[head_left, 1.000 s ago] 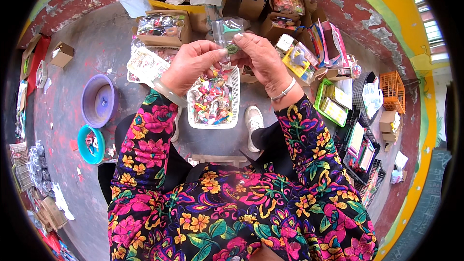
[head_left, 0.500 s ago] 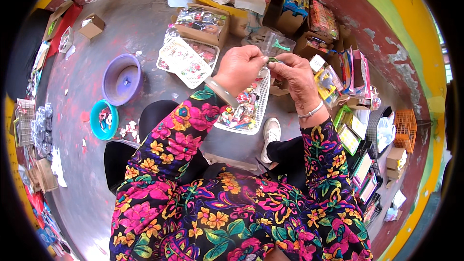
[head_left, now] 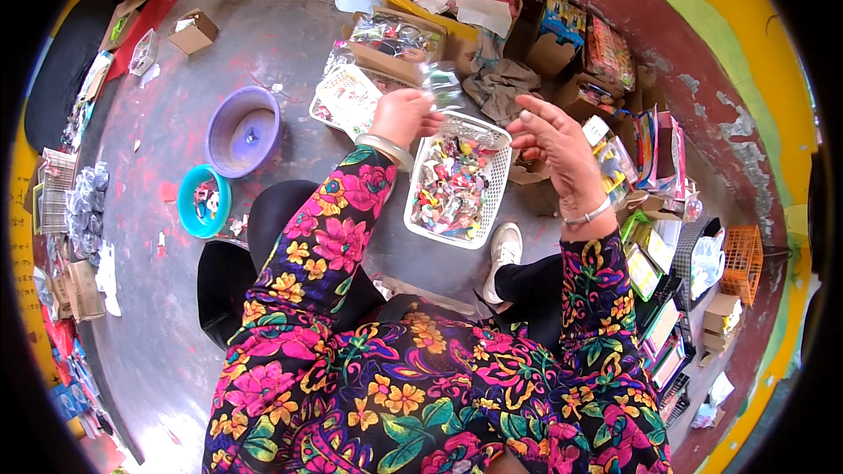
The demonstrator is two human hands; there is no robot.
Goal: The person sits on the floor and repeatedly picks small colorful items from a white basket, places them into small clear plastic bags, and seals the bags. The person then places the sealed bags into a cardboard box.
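My left hand, with a pale bangle at its wrist, is closed with its fingers curled. A clear plastic packet with a greenish tint shows just beyond its fingertips; the grip point itself is hidden behind the fingers. My right hand, a thin bangle at its wrist, is raised with the fingers stretched out and nothing in them. Between and below the hands stands a white perforated basket full of small, colourful mixed trinkets.
A second white basket lies beyond my left hand, by a cardboard box of packets. Purple and turquoise basins sit to the left. Boxes and an orange crate line the right wall. My shoe is beside the basket.
My hands were together, pinching a small greenish thing; they have come apart. The right hand has opened, and the clear packet shows farther left, by my left hand.
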